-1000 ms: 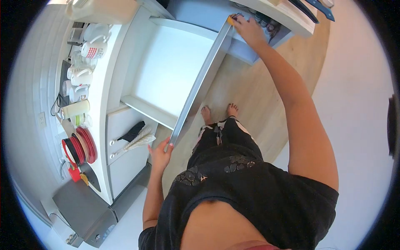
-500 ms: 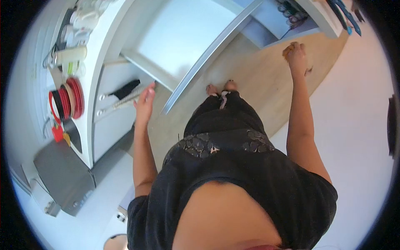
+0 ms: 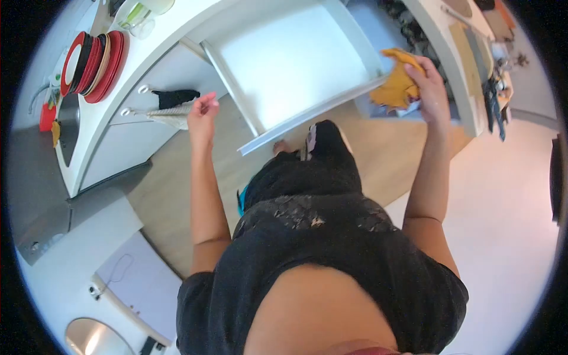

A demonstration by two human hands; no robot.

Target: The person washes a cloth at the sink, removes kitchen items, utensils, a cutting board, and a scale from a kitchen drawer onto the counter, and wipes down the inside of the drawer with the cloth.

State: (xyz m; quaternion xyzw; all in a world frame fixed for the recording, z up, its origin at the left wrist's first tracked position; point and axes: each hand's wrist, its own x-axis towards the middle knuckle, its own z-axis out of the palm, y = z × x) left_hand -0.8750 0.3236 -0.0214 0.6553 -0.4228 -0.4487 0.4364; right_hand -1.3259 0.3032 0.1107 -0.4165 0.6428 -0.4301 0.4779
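An orange-yellow cloth point(image 3: 395, 89) hangs crumpled from my right hand point(image 3: 431, 89), whose fingers are closed on its edge. Beneath and beside the cloth is the right front corner of a pulled-out white drawer point(image 3: 284, 65); nothing shows inside the drawer. My left hand point(image 3: 203, 112) is raised left of the drawer, near the hanging cloths, with its fingers curled loosely and apart and nothing visible in them. A black cloth point(image 3: 174, 97) and a pale striped cloth point(image 3: 171, 115) hang from knobs on the cabinet front.
Red and black plates point(image 3: 109, 65) stand on the white counter point(image 3: 151, 50) beside a sink. Glasses are above them. An open compartment point(image 3: 370, 23) with dark items is right of the drawer. Blue-handled utensils point(image 3: 494, 109) hang at the far right. A grey appliance stands at left.
The view has turned. My right hand has left the drawer's front edge and now holds the cloth spread out by the drawer's right corner. My left hand has moved off the drawer's left end.
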